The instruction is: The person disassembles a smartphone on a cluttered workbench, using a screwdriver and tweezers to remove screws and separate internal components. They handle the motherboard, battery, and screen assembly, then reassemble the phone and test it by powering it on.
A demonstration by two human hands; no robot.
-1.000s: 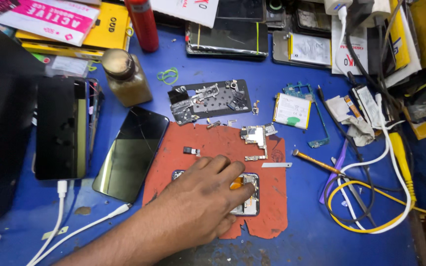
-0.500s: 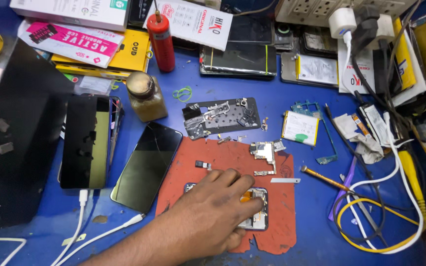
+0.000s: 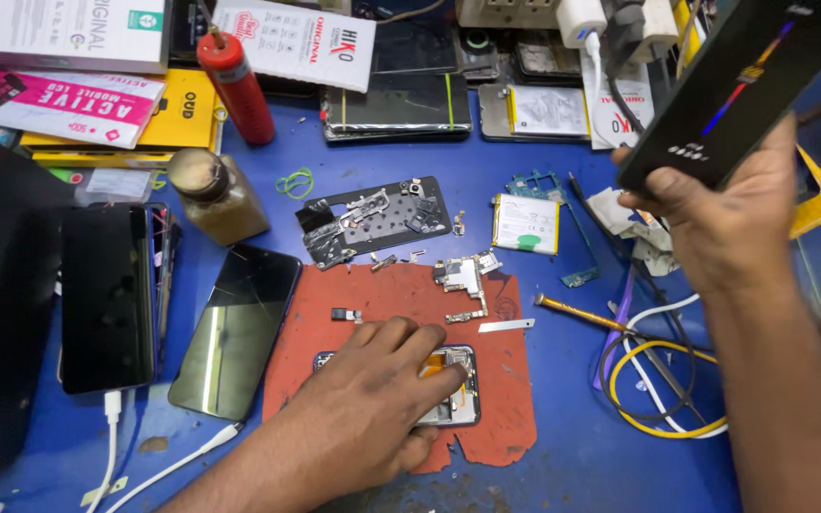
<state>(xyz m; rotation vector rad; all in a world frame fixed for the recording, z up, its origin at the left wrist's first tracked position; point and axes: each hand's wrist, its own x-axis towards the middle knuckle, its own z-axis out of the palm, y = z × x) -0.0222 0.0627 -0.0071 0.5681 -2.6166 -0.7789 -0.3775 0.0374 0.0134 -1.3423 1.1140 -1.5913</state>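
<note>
The opened phone (image 3: 448,389) lies on the red work mat (image 3: 401,294), toward the mat's near edge. The left hand (image 3: 372,408) rests flat on it, fingers spread narrowly, fingertips pressing the exposed inside at the phone's far end. The right hand (image 3: 724,214) is raised well to the right of the mat, closed around the lower end of a long black box (image 3: 743,85). Just beyond the mat's far edge lies a dark phone frame (image 3: 372,218); a black glass panel (image 3: 235,332) lies beside the mat's left edge.

black box (image 3: 738,90) aloft, pink package (image 3: 59,104) far-left
</note>
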